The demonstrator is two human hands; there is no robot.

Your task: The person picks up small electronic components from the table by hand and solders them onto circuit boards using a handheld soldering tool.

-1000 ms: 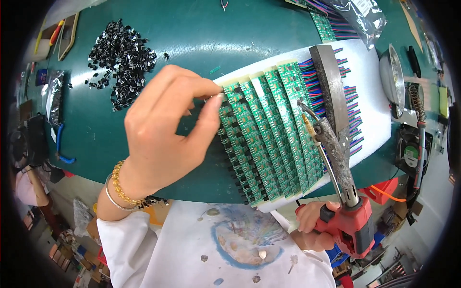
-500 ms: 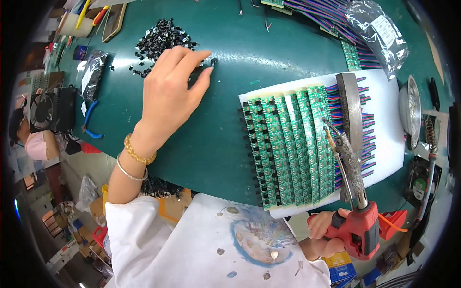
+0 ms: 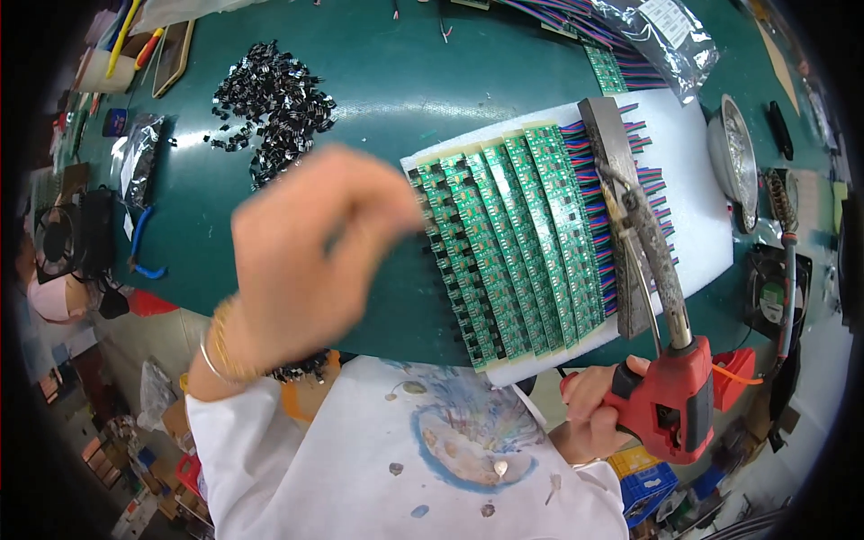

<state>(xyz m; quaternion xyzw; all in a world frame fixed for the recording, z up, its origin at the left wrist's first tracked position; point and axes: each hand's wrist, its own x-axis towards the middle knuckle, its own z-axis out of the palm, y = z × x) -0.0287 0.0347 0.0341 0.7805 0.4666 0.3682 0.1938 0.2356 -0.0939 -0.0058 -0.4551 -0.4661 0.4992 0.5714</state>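
Observation:
My left hand [image 3: 310, 261], smeared by motion, hovers just left of a row of green circuit boards [image 3: 531, 234]. Its thumb and forefinger are pinched together; whatever is between them is too blurred to make out. Small black parts line the boards' left edges. In my right hand [image 3: 598, 405] is a red soldering gun [image 3: 679, 400], gripped at its handle, an orange strand at its rear. The gun's metal tip reaches up over a grey metal bar [image 3: 605, 135] lying across coloured wires [image 3: 655, 193]. Boards and wires rest on a white foam pad [image 3: 697, 180].
Loose small black parts [image 3: 279, 99] form a pile at the far left of the green table [image 3: 387, 72]. A metal bowl [image 3: 736, 148] stands right of the pad. Bagged wired boards [image 3: 661, 40] lie at the back right; a small fan [image 3: 769, 292] sits at the right.
My left hand has come away from the pile's right side toward the boards, its fingers closing together. The soldering gun's tip has shifted from the boards onto the bar. The whole view has shifted slightly.

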